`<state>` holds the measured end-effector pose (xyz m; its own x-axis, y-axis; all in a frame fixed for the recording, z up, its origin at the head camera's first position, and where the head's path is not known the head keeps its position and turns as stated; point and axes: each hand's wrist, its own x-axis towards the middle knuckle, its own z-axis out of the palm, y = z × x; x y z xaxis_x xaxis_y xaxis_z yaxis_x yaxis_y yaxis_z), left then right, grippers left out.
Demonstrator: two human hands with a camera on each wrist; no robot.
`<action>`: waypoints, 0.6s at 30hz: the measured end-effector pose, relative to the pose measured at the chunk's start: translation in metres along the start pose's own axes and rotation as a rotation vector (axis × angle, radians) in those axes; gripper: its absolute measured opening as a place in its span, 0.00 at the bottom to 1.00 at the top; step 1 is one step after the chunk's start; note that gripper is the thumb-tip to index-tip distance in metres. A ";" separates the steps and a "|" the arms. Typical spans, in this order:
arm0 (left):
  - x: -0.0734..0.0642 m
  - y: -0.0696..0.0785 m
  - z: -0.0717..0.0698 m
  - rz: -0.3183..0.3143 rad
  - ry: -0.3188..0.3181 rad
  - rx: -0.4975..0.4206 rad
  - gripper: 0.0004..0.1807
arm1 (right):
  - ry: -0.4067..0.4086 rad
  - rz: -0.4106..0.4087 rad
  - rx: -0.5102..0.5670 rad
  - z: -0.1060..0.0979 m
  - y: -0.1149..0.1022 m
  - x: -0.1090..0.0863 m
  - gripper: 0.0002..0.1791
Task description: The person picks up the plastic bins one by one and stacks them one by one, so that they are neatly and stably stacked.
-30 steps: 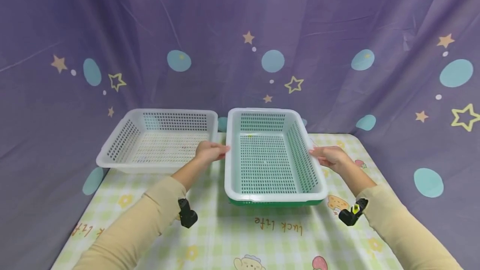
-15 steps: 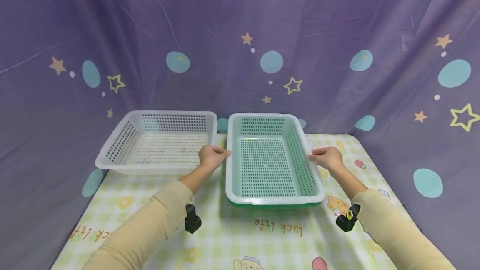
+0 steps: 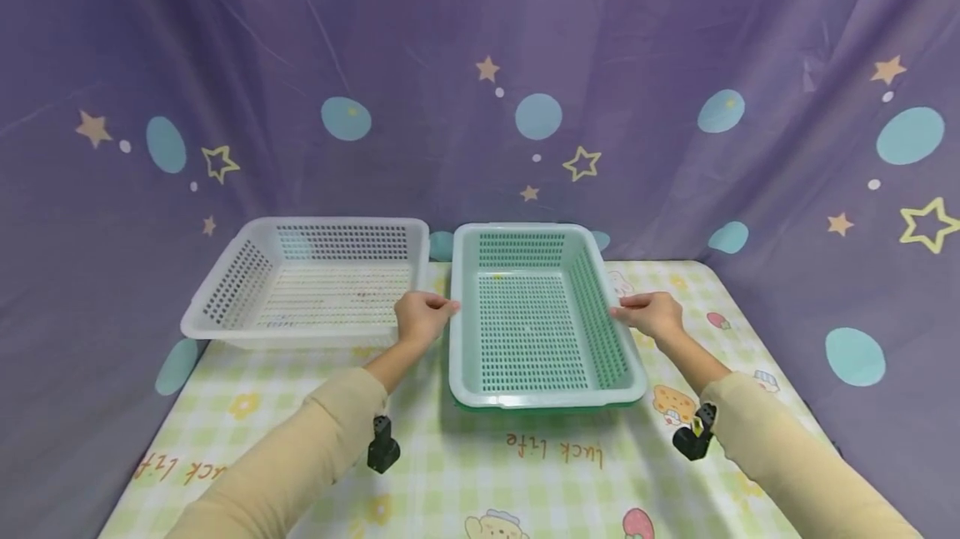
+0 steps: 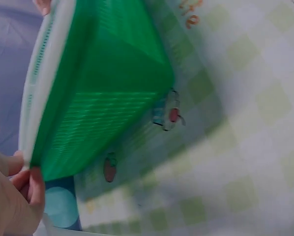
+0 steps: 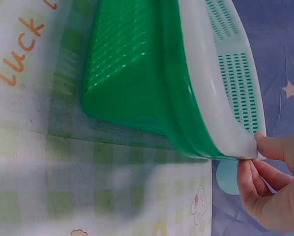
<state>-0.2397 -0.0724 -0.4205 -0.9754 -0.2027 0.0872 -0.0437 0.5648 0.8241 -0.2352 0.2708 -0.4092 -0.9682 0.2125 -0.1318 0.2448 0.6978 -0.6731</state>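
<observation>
A white plastic mesh basket [image 3: 547, 398] sits nested inside a green mesh basket [image 4: 107, 113], their rims close together. My left hand [image 3: 422, 316] pinches the left rim between thumb and fingers. At the opposite side, my right hand [image 3: 651, 314] pinches the right rim. The right wrist view shows that thumb [image 5: 272, 146] on the white rim with the fingertips [image 5: 245, 169] below it. In the head view only a thin strip of green shows under the front edge. The white basket's inside holds nothing.
A second white mesh basket [image 3: 270, 336] stands on the left, just beyond my left hand. A green-checked tablecloth [image 3: 442, 481] with cartoon prints covers the table. Behind it hangs a purple curtain [image 3: 427, 164] with stars and ovals.
The white basket has sunk lower into the green one, and less green shows at the front. Both hands still pinch the rim and have come down slightly with it.
</observation>
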 end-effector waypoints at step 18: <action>-0.002 -0.011 0.002 0.031 0.043 -0.132 0.08 | -0.025 0.060 0.117 0.000 0.000 -0.002 0.24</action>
<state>-0.2378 -0.0772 -0.4310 -0.9656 -0.2223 0.1350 0.0176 0.4619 0.8868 -0.2332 0.2701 -0.4085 -0.9533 0.2335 -0.1914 0.2961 0.5995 -0.7436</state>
